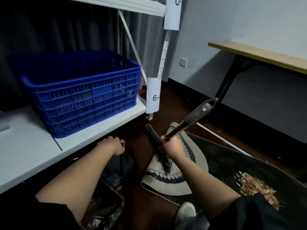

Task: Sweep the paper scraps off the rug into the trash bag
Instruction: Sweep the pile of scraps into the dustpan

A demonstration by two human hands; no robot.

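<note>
Covering dark floor, patterned rug.

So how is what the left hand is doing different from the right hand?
The left hand grips the top of a thin upright metal handle; the right hand grips the slanted dark broom handle. The left hand is beside the white shelf; the right hand is over the rug. Both hold something.

A pile of pale paper scraps lies on the dark patterned rug. A shiny trash bag sits lower left.
</note>
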